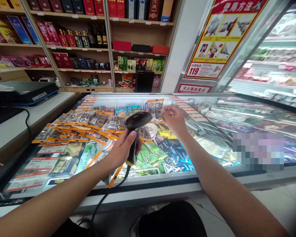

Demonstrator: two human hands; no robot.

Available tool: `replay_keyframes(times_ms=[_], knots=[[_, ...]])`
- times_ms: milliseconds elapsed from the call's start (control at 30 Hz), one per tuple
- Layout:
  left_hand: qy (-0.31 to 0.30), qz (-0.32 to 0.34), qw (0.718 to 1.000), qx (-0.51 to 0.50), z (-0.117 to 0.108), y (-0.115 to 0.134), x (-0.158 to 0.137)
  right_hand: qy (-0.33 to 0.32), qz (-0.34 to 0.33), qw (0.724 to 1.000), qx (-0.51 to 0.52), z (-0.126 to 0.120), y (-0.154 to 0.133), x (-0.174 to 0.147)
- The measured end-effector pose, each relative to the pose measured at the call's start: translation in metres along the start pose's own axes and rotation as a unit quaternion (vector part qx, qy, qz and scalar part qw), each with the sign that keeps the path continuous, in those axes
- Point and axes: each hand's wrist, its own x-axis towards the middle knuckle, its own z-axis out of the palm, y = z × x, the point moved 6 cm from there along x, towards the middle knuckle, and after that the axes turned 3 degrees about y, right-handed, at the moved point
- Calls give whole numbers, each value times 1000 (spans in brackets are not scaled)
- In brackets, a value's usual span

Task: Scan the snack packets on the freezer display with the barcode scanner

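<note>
In my left hand (124, 148) is a black barcode scanner (138, 120), its handle gripped and its head pointing to the right. A cable runs from the handle down over the freezer's front edge. My right hand (174, 118) has its fingers bent in a pinch at the right edge of a small orange-edged snack packet (154, 108), beyond the scanner head. To the left, a spread-out heap of similar orange-edged packets (86, 121) lies on the glass lid. Under the glass are green ice-pop packs (150, 153) and blue ones (175, 153).
The chest freezer's front rim (162, 187) runs across close to my body. Price labels (37, 164) line its left side. A flat black scale-like device (27, 92) stands on the left counter. Behind are shelves (108, 49) of boxes and bottles.
</note>
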Motion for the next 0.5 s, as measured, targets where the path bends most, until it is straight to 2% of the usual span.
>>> replay_keyframes(times_ms=[200, 300, 500], knots=[[25, 40, 999, -2, -14, 11, -4, -13, -58, 998, -22, 6, -14, -7], [40, 47, 998, -29, -15, 13, -3, -25, -48, 998, -39, 7, -15, -9], [29, 43, 998, -26, -11, 13, -4, -34, -40, 997, -58, 9, -19, -15]])
